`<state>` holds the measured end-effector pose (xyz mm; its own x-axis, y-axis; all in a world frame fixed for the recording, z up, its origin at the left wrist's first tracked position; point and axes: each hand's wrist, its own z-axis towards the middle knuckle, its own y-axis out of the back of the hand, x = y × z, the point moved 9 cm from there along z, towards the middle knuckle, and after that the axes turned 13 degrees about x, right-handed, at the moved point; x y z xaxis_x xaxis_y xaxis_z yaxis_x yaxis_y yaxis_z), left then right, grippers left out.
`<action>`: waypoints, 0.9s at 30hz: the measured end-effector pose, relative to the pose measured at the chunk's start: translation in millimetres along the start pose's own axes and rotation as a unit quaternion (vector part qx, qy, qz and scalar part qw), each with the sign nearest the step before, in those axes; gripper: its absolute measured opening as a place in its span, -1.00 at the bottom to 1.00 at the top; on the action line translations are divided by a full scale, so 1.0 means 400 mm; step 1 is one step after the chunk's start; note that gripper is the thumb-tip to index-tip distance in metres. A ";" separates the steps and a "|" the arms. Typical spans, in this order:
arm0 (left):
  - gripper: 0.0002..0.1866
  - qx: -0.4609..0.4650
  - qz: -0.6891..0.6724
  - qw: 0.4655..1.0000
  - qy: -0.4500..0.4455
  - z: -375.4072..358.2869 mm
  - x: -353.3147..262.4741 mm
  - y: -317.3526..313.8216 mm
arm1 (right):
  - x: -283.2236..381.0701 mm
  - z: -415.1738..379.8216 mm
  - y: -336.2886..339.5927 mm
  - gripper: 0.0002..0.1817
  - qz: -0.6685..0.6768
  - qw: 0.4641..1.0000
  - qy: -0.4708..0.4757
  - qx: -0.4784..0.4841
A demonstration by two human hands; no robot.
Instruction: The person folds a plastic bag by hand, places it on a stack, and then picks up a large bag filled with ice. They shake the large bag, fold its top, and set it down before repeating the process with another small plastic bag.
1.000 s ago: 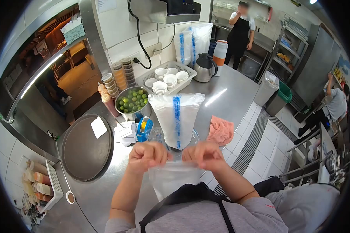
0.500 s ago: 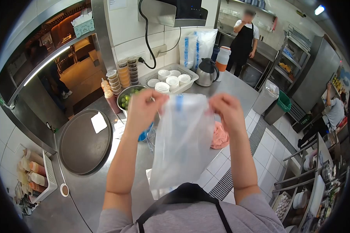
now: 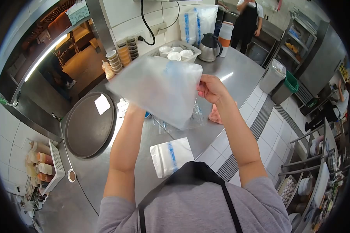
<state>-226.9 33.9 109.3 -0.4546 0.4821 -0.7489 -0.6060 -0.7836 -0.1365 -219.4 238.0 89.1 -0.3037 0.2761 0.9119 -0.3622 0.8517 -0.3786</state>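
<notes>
I hold a clear plastic bag (image 3: 159, 89) spread wide and lifted above the steel counter (image 3: 237, 77). My right hand (image 3: 209, 87) grips its right edge with closed fingers. My left hand is hidden behind the bag; only its forearm (image 3: 124, 143) shows, rising to the bag's lower left. A folded stack of bags (image 3: 170, 156) with blue print lies on the counter close to my apron. The bag covers the bowl of limes and the upright sack behind it.
A round dark tray (image 3: 90, 126) with a white paper lies at left. Stacked sauce cups (image 3: 120, 58), a basket of white bowls (image 3: 177, 52), a kettle (image 3: 210, 47) and a pink cloth (image 3: 214, 114) stand on the counter. A person in a black apron (image 3: 251, 19) stands at the back.
The bag went from chest height up in front of me, and now swings up and left, spread almost flat. The folded stack near my apron has come into view.
</notes>
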 end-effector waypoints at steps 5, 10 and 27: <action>-0.85 -0.124 -0.404 0.839 0.343 -0.120 0.280 0.046 | -0.109 -0.031 0.006 -0.75 0.038 0.998 -0.030 -0.037; -0.85 -0.176 -0.298 0.836 0.425 -0.184 0.279 0.008 | -0.184 -0.022 0.055 -0.78 0.014 0.996 -0.044 -0.070; 0.08 0.107 0.153 0.948 0.259 -0.041 0.086 -0.117 | -0.050 -0.036 -0.121 0.27 -0.190 0.904 0.379 0.047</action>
<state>-203.6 80.8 79.2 -0.2832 -0.0547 -0.9575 -0.6418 -0.7311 0.2316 -182.9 197.6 91.4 0.5371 0.2280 0.8121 -0.3974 0.9176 0.0052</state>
